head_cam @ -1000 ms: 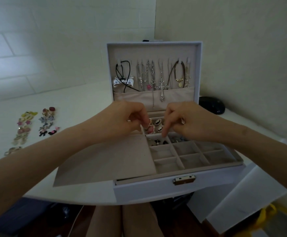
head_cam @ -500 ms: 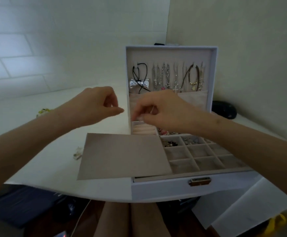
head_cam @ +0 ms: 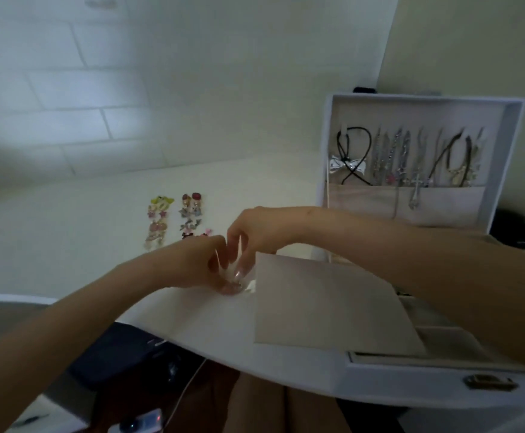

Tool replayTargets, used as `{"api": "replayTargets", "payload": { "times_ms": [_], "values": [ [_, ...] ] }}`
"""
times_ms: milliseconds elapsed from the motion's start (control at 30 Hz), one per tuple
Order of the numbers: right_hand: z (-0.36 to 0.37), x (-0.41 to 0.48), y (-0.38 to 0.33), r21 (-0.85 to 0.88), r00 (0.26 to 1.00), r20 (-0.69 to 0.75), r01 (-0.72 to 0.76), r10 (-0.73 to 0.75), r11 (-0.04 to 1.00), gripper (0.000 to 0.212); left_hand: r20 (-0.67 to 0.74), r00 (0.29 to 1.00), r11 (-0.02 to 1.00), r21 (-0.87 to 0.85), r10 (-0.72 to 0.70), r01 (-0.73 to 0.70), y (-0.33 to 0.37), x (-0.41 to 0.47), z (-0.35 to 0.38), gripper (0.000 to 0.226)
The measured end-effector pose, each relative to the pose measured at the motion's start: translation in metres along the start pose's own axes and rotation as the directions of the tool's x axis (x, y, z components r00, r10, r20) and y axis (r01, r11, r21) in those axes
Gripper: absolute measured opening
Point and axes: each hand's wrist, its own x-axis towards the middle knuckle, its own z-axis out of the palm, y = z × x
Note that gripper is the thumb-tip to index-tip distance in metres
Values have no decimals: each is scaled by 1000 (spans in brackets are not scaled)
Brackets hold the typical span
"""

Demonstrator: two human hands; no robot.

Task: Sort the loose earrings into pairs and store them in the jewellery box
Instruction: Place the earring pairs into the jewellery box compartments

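Both hands meet low on the white table (head_cam: 67, 245). My left hand (head_cam: 197, 265) and right hand (head_cam: 256, 234) have fingers bent down at a small glossy clear piece (head_cam: 250, 287) just left of the beige panel (head_cam: 327, 307). Blur prevents telling whether either hand pinches it. Loose earrings (head_cam: 160, 218) lie in two columns further back on the table, apart from the hands. At right stands the jewellery box (head_cam: 411, 382), its lid (head_cam: 423, 97) upright with necklaces (head_cam: 405, 160) hanging inside. Behind is a pale tiled wall (head_cam: 67, 89), and a black object (head_cam: 519, 234) sits beside the box. Half a second ago both hands were raised before the lid; they are now down on the table, left of the box.
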Motion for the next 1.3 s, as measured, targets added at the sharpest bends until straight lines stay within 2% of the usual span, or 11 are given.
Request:
{"api": "replayTargets", "payload": {
  "times_ms": [100,367,467,567,833,1033,1167,1300],
  "values": [
    [6,9,-5,-41,998,53,33,-31,999,16,-83,996,1000,-19,14,-16,-6,3,6,28],
    [12,15,-2,70,998,26,52,-54,996,14,-170,984,988,-130,59,-81,-17,4,8,16],
    [7,9,-2,87,998,-37,63,-60,994,12,-203,977,974,-199,69,-110,-17,3,3,9],
    [-7,-5,-3,175,989,-144,68,-43,982,9,-277,958,952,-265,76,-152,-11,-2,-9,11],
    [-36,-82,8,230,918,-397,103,-4,968,8,-484,854,903,-257,189,-345,48,-29,-40,11],
    [-27,-153,32,179,873,-487,74,23,981,17,-425,828,846,-220,365,-486,105,-40,-35,10],
    [-10,-191,55,295,861,-498,53,106,954,24,-366,813,806,-220,454,-549,138,-32,-14,16],
    [8,-211,72,339,836,-516,-1,187,941,36,-276,817,801,-200,506,-564,167,-16,7,25]
  ]
}}
